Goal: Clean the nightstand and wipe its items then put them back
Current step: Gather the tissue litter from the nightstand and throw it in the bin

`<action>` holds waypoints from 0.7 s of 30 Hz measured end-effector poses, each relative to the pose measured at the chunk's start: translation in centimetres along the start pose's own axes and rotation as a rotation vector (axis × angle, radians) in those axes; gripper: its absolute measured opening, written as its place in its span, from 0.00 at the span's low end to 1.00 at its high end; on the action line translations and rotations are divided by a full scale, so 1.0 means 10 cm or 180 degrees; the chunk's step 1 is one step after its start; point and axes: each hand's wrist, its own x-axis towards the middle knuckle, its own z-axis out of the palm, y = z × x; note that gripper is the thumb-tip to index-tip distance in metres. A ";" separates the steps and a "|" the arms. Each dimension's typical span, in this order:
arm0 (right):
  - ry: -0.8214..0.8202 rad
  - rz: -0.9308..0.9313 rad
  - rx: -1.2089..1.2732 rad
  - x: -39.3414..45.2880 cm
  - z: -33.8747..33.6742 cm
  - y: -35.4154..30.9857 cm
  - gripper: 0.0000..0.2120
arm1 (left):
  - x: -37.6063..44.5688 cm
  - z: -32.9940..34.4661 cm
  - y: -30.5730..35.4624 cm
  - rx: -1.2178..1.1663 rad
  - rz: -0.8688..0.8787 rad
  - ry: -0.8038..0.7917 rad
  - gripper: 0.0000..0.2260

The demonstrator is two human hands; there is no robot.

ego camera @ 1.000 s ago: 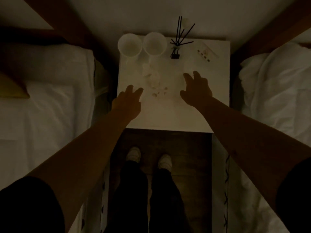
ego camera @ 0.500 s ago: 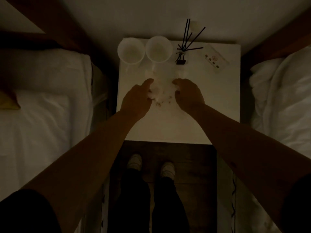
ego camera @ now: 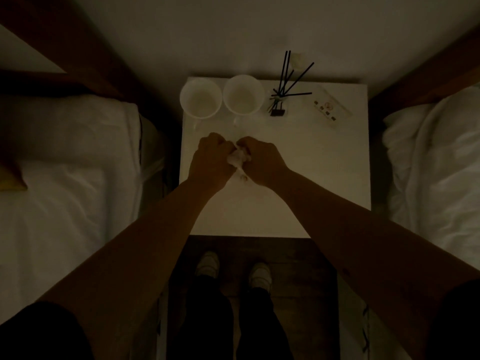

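The room is dim. A white nightstand stands between two beds. At its middle my left hand and my right hand are pressed together, both closed on a crumpled white wad of litter. A small scrap hangs or lies just below the wad. Along the back edge stand two white mugs, a reed diffuser with black sticks and a flat white packet.
A bed with white sheets is on the left, another white bed on the right. The wall is right behind the nightstand. My feet in light shoes stand on a dark wooden floor before it.
My hands came in from either side of the scattered litter, gathered it at the middle of the nightstand and closed around it as one wad.
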 end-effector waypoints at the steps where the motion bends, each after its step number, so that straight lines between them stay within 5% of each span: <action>1: 0.0066 -0.0035 0.0048 -0.02 0.00 0.00 0.21 | -0.02 -0.01 0.01 -0.0379 -0.0008 0.0058 0.10; 8: 0.0398 -0.0288 0.0459 -0.38 -0.18 -0.08 0.15 | -0.17 -0.35 0.28 -0.1538 -0.0235 -0.0265 0.12; 16: 0.0812 0.0032 0.1338 -1.13 -0.73 -0.33 0.11 | -0.37 -0.95 1.05 -0.0988 0.0189 -0.0131 0.12; 21: 0.1279 0.0240 0.1853 -1.71 -1.22 -0.46 0.05 | -0.59 -1.38 1.70 -0.1490 0.0381 -0.0288 0.19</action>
